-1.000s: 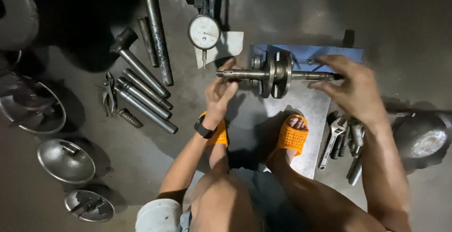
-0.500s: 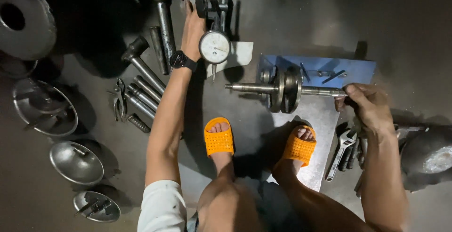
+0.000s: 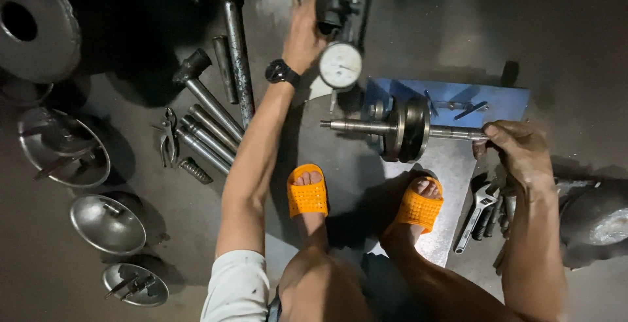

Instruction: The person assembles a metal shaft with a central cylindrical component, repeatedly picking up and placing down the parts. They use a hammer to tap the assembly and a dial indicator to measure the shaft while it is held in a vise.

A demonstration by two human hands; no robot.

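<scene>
Dark, oil-stained concrete floor (image 3: 575,47) carries everything, and the person squats on it, knees and thighs cut off at the bottom edge of the view. Nearest are two feet in orange slippers (image 3: 308,190), planted on a grey metal sheet (image 3: 451,165). Beside the right slipper lies a heap of wrenches (image 3: 481,207), partly hidden under the right forearm, so how many there are is hard to make out. At the left, three shallow metal covers (image 3: 108,224) sit in a line, the lowest one close to the frame's edge.

Just beyond the feet, a crankshaft (image 3: 405,128) lies crosswise on a blue stand (image 3: 451,96). The right hand (image 3: 520,152) has its fingers pinched closed around the right end of the shaft, hiding the tip. To the left of the arm, several steel rods (image 3: 206,135) and a pair of pliers (image 3: 169,140) lie side by side.

Farther off, the left hand (image 3: 304,31), a black watch (image 3: 282,72) on its wrist, reaches to a dial gauge (image 3: 340,65) on its dark stand. The palm lies against the stand's upper part with fingers stretched out flat; whether they curl around it I cannot tell. The gauge stands just behind the crankshaft's left end, well apart from the right hand. A dark disc (image 3: 36,31) at the far left is cut off by the frame.
</scene>
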